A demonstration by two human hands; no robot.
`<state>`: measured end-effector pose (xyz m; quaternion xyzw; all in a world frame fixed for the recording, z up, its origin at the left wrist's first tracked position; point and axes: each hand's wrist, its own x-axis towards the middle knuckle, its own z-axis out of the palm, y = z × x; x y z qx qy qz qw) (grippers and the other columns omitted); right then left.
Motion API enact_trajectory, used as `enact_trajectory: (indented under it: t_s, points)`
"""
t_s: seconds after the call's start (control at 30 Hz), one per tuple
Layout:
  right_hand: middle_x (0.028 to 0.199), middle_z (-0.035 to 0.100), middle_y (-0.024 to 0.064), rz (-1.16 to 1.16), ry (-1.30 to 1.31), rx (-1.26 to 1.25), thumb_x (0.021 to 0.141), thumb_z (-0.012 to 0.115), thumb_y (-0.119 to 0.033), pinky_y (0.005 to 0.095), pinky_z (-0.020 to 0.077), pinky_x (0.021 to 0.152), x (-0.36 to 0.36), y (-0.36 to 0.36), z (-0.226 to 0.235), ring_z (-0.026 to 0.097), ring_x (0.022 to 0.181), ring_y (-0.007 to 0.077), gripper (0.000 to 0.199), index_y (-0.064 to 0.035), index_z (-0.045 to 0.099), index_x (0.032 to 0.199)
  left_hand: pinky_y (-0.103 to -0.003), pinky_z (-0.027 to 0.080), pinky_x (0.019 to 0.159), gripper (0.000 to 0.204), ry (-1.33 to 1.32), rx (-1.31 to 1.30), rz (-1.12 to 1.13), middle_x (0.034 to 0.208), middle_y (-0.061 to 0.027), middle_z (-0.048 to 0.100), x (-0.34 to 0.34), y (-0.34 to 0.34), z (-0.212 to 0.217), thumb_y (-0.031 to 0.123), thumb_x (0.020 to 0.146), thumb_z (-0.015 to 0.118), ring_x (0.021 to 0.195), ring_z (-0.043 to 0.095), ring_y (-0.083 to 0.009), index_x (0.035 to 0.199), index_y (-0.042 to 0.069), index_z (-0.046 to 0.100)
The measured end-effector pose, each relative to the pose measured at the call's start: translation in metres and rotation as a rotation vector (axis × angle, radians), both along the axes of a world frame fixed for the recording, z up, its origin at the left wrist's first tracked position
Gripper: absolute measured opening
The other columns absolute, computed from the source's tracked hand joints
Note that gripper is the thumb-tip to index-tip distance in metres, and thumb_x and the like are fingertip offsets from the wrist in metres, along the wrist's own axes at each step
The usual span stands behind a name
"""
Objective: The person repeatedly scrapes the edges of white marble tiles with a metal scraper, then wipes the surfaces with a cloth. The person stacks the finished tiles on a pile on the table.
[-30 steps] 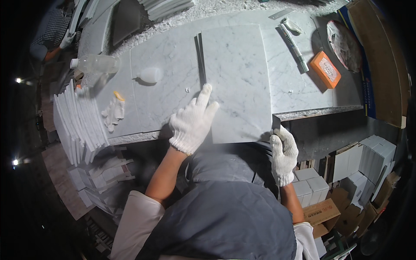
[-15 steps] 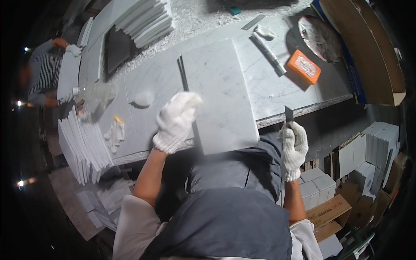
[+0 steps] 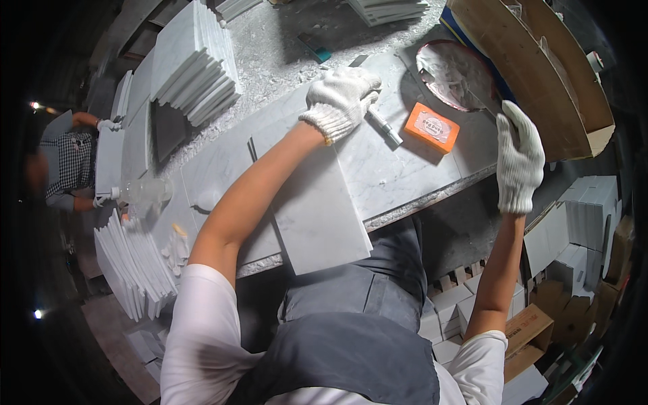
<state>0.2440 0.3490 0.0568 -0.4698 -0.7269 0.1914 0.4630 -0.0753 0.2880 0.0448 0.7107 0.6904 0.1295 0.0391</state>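
My right hand [image 3: 520,162], in a white knit glove, is closed on a putty knife [image 3: 487,100]. Its thin blade reaches over a round bowl [image 3: 418,64] of white paste. Stretched across the bench, my gloved left hand [image 3: 343,101] has curled fingers beside a silver-grey tube [image 3: 386,128]. Whatever those fingers hold is hidden. A pale grey-veined marble slab [image 3: 320,212] lies below my left forearm, its near end overhanging the bench edge above my lap. Right of the tube sits an orange box [image 3: 432,128].
Stacked slabs [image 3: 196,64] stand at the far left, and more tiles [image 3: 135,266] lean at near left. A clear bottle [image 3: 144,191] lies near another worker [image 3: 71,158]. An open cardboard box [image 3: 530,71] borders the right; white boxes [image 3: 590,209] stand beyond the bench.
My left hand has moved from the slab's left edge to far across the bench, by the tube. My right hand has carried the putty knife up to the bowl. The view has shifted.
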Motion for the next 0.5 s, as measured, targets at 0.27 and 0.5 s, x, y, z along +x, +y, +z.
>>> enact_trajectory:
  t_s: [0.27, 0.5]
  points:
    - [0.117, 0.073, 0.0046, -0.115, -0.577, -0.097, 0.098, 0.07, -0.033, 0.0411, 0.059, 0.084, -0.039, 0.041, -0.006, 0.072, 0.104, 0.0313, 0.021, -0.0251, 0.075, 0.117, -0.038, 0.058, 0.07, 0.005, 0.107, 0.249, -0.375, 0.083, -0.0026, 0.067, 0.007, -0.021, -0.012, 0.016, 0.083, 0.068, 0.083, 0.068, -0.0268, 0.088, 0.019, 0.07]
    - [0.132, 0.066, 0.0115, -0.054, -0.184, 0.137, 0.099, 0.075, -0.021, 0.0312, 0.0575, 0.092, 0.006, -0.012, 0.007, 0.068, 0.114, 0.0185, 0.042, -0.0073, 0.067, 0.138, -0.036, 0.056, 0.06, 0.002, 0.414, 0.253, -0.289, 0.075, -0.0022, 0.064, 0.028, -0.019, -0.042, 0.018, 0.082, 0.065, 0.073, 0.067, -0.0211, 0.08, 0.017, 0.064]
